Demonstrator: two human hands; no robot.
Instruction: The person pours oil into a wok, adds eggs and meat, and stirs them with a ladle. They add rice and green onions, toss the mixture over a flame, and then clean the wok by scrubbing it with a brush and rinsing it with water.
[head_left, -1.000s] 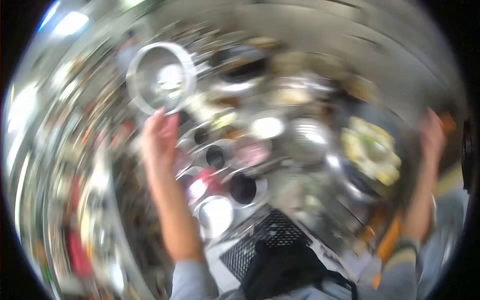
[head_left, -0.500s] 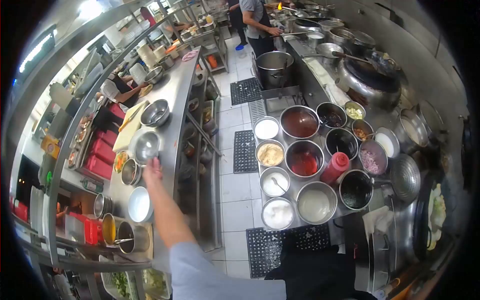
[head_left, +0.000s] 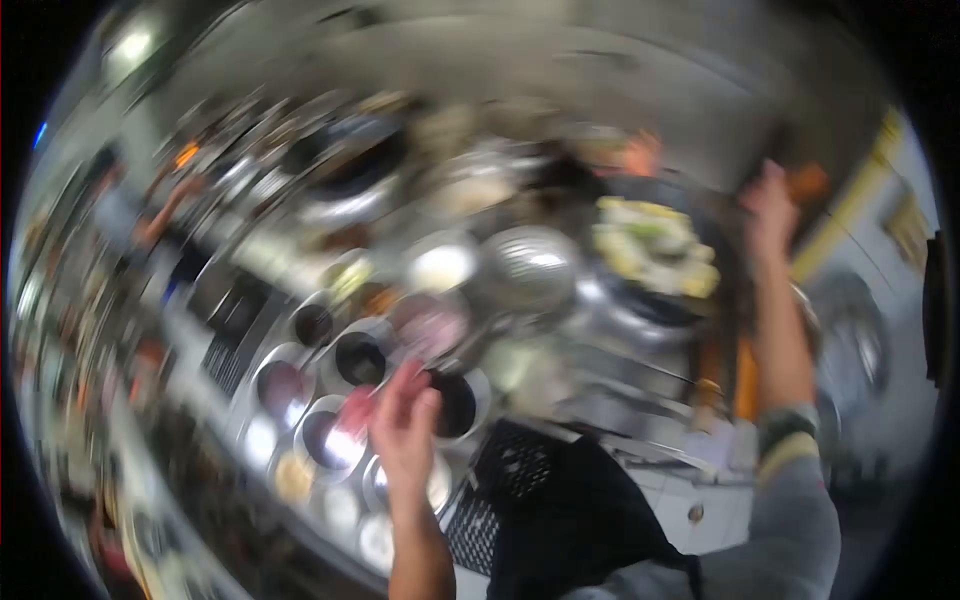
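The view is smeared by motion. My left hand (head_left: 405, 425) is raised over the sauce containers, palm up with fingers apart, nothing seen in it. Beside its fingers a red squeeze bottle (head_left: 355, 412) shows, partly covered by the hand. Far to the right my right hand (head_left: 770, 210) reaches forward near the wall, close to an orange-brown object (head_left: 807, 183); blur hides its fingers, and I cannot tell whether it grips anything. Between the hands, a dark wok (head_left: 660, 308) holds pale yellow and white food (head_left: 655, 250) with green in the middle.
A perforated metal strainer (head_left: 530, 262) rests left of the wok, near a bowl of chopped pink food (head_left: 430, 322). Flame-like orange (head_left: 640, 153) glows behind the wok. A co-worker (head_left: 125, 215) stands at the far left by the range. A black perforated mat (head_left: 470, 530) covers some floor.
My view has swung right, from the steel counter with bowls to the wok. The hand that reached to a metal bowl there has left it; both hands now show.
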